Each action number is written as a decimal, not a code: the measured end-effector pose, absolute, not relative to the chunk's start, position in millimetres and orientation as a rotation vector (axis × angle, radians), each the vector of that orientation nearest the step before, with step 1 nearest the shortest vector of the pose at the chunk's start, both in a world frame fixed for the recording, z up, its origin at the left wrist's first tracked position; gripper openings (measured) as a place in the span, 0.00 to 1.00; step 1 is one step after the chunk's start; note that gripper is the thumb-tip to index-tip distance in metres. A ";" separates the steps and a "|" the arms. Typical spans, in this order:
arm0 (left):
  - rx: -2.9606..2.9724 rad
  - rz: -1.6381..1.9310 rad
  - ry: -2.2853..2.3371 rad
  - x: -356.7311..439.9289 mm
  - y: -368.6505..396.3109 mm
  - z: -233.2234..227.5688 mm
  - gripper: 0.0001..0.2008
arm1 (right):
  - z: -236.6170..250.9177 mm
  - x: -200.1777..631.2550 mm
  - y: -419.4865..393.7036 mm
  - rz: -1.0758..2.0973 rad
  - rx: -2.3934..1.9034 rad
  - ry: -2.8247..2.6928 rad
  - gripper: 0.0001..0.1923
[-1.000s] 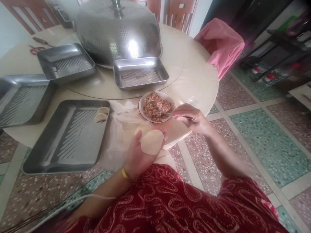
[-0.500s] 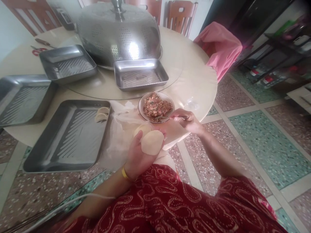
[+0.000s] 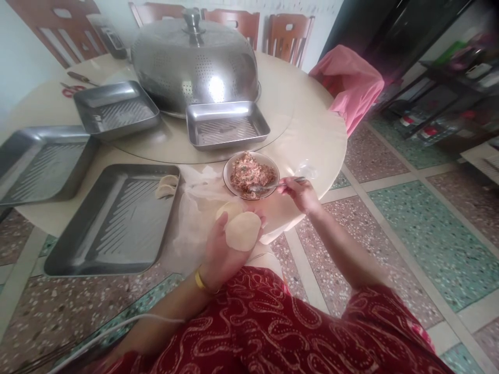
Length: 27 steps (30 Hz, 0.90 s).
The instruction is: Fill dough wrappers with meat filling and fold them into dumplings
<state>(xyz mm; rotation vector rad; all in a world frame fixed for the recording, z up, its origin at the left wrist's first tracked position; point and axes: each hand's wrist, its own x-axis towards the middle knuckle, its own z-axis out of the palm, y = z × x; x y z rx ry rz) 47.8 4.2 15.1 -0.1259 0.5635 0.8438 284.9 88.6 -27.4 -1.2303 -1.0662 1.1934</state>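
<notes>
My left hand cups a round dough wrapper flat on the palm, above my lap. My right hand pinches a spoon, tip in the bowl of minced filling at the table edge. Two folded dumplings sit in the near tray.
</notes>
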 end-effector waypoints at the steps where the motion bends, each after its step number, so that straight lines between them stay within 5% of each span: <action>1: -0.130 0.841 0.559 47.4 4.2 14.8 0.25 | -28.0 282.5 88.9 1.186 -1.238 -1.048 0.19; 14: -0.135 0.851 0.559 48.0 4.3 14.9 0.25 | 22.9 285.1 49.0 0.814 -1.202 -1.616 0.10; 27: -0.143 0.875 0.569 45.9 4.0 17.2 0.26 | 17.3 275.8 58.7 0.517 -1.141 -1.860 0.10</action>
